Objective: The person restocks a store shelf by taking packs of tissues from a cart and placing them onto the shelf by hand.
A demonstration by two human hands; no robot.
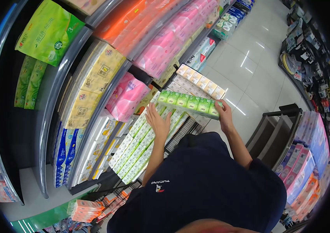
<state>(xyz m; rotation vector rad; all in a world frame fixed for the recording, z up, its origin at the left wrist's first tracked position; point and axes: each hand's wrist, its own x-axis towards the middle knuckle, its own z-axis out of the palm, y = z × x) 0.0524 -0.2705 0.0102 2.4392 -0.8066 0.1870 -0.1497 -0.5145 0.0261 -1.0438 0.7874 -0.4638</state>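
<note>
A long green pack of pocket tissues, wrapped in clear film, lies across the space in front of my body. My right hand is closed around its right end, thumb and fingers at the corner. Close to the pack's left end, my left hand has its fingers spread, palm down over a stack of similar green and white tissue packs. Nothing shows in the left fingers. Just beyond the held pack sit orange and white tissue packs.
Shelves along the left carry yellow tissue packs, pink packs and a large green pack. A tiled aisle floor runs ahead. To the right stands a dark rack beside pink and purple packs.
</note>
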